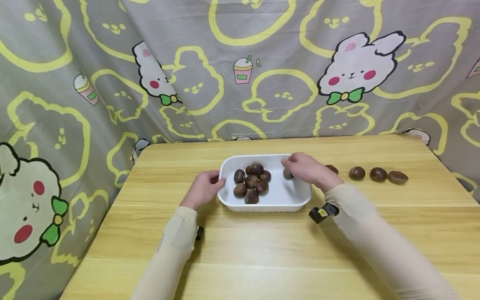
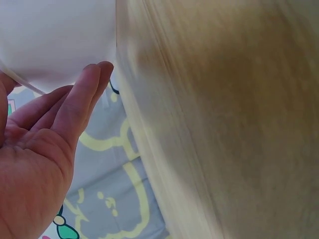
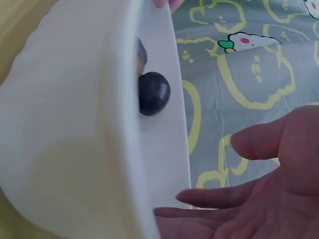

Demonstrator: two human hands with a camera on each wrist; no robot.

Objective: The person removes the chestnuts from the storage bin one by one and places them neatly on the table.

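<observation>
A white rectangular dish (image 1: pixel 285 196) stands on the table with a cluster of brown chestnuts (image 1: pixel 251 181) in its left and middle part. My left hand (image 1: pixel 204 188) grips the dish's left end; in the left wrist view its thumb is at the rim and its fingers lie against the outer wall. Over the right end reaches my right hand (image 1: pixel 309 170), beside a lone chestnut (image 1: pixel 288 173) inside the dish. In the right wrist view, that hand's thumb and fingers are spread apart with nothing between them, and a dark chestnut (image 3: pixel 154 93) shows past the dish's near wall.
To the right of the dish, several more chestnuts (image 1: pixel 378 174) lie in a row on the wooden table (image 1: pixel 255 258); the leftmost is partly hidden by my right hand. A patterned grey curtain (image 1: pixel 232 104) hangs behind the table and along its left side.
</observation>
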